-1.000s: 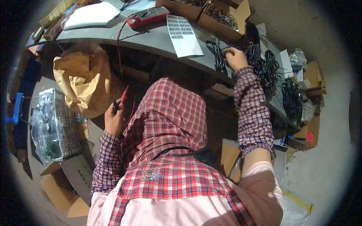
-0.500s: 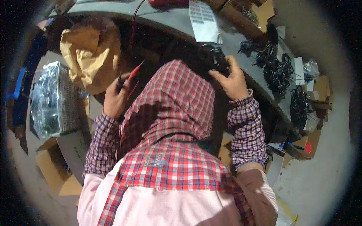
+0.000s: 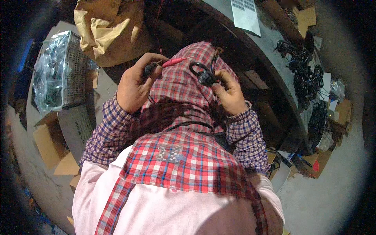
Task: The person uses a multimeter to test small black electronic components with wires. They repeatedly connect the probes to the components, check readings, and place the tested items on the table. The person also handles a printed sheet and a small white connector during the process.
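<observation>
My left hand [image 3: 135,84] is closed around a red test probe [image 3: 173,62], its thin metal tip aimed toward my other hand. A dark piece [image 3: 152,69], which looks like a second, black probe, sits between the same fingers. In my right hand [image 3: 231,96], thumb and fingers pinch a black cable [image 3: 205,77] with a looped lead, a dark connector body and a ring-shaped end. The probe tip and the cable are close together but apart. Both hands are above the red checked cloth [image 3: 184,90] on my lap.
A grey table [image 3: 270,58] curves along the right, bearing a printed sheet [image 3: 246,15] and heaps of black cables [image 3: 305,78]. A brown paper bag [image 3: 113,35] stands at the far left. Below it are a plastic-lined basket [image 3: 64,74] and open cardboard boxes [image 3: 51,137].
My right hand has come from the table's edge toward the middle with a black cable. My left hand, still holding the red probe, has moved right toward it. The view has shifted.
</observation>
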Motion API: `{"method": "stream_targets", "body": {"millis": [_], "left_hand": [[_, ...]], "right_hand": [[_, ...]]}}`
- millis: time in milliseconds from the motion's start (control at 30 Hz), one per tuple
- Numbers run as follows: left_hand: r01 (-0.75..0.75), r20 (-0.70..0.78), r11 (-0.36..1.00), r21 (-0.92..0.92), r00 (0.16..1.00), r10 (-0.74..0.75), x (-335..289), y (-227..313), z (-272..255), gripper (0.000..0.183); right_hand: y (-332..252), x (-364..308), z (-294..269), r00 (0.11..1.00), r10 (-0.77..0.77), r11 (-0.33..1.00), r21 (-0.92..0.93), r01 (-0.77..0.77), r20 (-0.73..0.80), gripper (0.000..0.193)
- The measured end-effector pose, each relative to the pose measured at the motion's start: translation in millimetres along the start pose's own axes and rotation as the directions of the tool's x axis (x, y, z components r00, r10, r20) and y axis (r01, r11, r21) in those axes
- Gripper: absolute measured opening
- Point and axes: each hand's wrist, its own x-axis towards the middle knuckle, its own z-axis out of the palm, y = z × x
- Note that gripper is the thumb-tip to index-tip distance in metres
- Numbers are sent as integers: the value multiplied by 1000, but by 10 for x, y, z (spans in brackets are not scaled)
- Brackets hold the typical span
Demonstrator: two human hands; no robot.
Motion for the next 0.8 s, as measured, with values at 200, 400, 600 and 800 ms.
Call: {"method": "stream_targets", "body": {"millis": [200,400,600,800], "left_hand": [[-86,-23,990,112,996,90,23,101,-105,18],[133,50,989,68,989,-137,138,-36,30,25],[300,367,942,-151,902,-228,352,-258,211,35],[316,345,926,-207,909,-233,340,-167,233,22]], "right_hand": [[130,-41,-26,998,-37,997,-70,41,59,30],[-109,13,38,992,-21,982,-182,44,126,30],[-211,95,209,953,-286,814,-501,295,97,17],[-176,131,326,987,-157,961,-221,163,47,24]]}}
